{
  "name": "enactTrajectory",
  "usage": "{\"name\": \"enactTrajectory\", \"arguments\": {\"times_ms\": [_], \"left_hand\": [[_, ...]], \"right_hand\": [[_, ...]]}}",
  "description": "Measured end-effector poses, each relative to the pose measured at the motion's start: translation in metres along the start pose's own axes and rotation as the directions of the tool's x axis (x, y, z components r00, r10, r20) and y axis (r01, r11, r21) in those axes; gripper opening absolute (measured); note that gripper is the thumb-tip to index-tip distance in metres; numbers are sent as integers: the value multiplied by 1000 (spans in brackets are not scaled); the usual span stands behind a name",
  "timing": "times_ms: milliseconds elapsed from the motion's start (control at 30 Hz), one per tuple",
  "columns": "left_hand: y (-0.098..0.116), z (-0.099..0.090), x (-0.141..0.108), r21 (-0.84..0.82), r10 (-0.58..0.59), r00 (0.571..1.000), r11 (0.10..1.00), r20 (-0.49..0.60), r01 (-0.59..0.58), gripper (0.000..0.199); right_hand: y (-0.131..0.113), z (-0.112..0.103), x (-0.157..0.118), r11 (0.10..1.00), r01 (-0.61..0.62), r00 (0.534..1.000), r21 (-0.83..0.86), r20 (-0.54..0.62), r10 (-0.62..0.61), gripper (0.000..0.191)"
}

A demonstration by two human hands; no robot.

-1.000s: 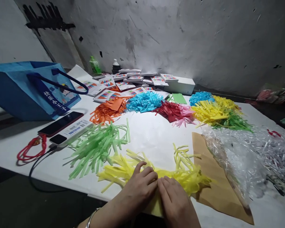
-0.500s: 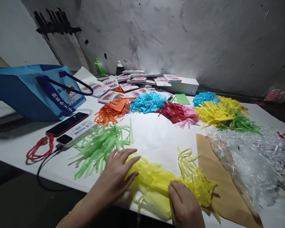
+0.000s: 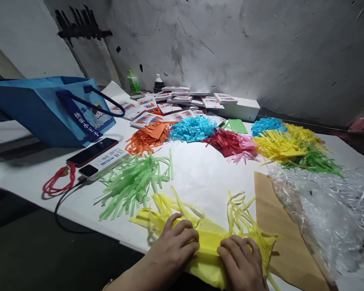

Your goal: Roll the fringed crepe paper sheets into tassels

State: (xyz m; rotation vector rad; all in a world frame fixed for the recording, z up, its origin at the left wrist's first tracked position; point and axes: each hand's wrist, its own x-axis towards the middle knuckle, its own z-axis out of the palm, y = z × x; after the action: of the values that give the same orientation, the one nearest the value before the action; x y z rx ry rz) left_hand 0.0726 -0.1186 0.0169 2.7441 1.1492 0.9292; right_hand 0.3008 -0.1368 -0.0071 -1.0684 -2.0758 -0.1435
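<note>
Yellow tissue paper [image 3: 210,242], its ends cut into fringe, lies at the near edge of the white surface [image 3: 197,173], spanning both grips and spreading beyond each. The left grip [image 3: 177,250] is closed on its folded middle band, fingers curled over the top; the right grip [image 3: 241,262] is clasped on the same band, well apart from the left one, with knuckles bent. The thumbs are hidden. Between the grips the band runs smooth, and a plain flap of the paper hangs toward the wearer.

Left of the left grip and farther off lies light green fringe [image 3: 133,182], with a power bank [image 3: 106,161], a phone [image 3: 92,152] and a blue bag [image 3: 48,113] beyond it. Just right of the right grip, brown paper [image 3: 285,226] lies partly under the yellow fringe, with clear plastic [image 3: 318,218] farther right. Ahead of both grips are orange fringe [image 3: 148,137], blue fringe [image 3: 194,128] and red fringe [image 3: 224,142], backed by piled printed packs [image 3: 178,99].
</note>
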Motion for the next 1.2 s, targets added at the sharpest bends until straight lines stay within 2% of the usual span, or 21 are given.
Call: {"name": "enactTrajectory", "arguments": {"times_ms": [100,267,333,400,533,633,700,767,833,967,1200], "left_hand": [[3,-4,2,-23,-134,991,991,-27,134,15],[-1,2,17,58,-256,966,966,39,254,16],[-3,6,21,94,-273,960,959,56,267,15],[-4,10,24,121,-290,955,952,66,281,14],[-3,9,24,142,-321,943,941,87,307,14],[-2,5,22,71,-271,960,961,62,267,11],[-2,4,21,16,-161,987,987,-8,161,15],[-1,5,20,1,-53,995,999,-80,53,4],[0,7,20,2,-4,994,1000,-113,4,18],[0,7,19,3,2,998,1000,-70,-2,26],[-1,2,8,-35,-37,999,999,-25,36,16]], "right_hand": [[-1,3,8,993,-116,993,27,41,115,40],[-2,2,22,947,-146,969,-288,153,195,29],[-3,1,26,927,-146,967,-345,148,207,24],[-6,1,28,949,-124,980,-289,116,163,23],[-10,5,26,997,1,995,-78,96,7,31],[-9,7,24,999,17,995,-29,96,-14,32],[-9,7,25,1000,-6,997,3,72,6,27],[-13,8,26,999,-40,999,34,38,39,22],[-18,10,28,997,-61,998,47,28,60,27],[-19,11,24,998,-49,998,32,43,48,45],[6,-7,-1,997,-32,999,64,-2,32,33]]}}
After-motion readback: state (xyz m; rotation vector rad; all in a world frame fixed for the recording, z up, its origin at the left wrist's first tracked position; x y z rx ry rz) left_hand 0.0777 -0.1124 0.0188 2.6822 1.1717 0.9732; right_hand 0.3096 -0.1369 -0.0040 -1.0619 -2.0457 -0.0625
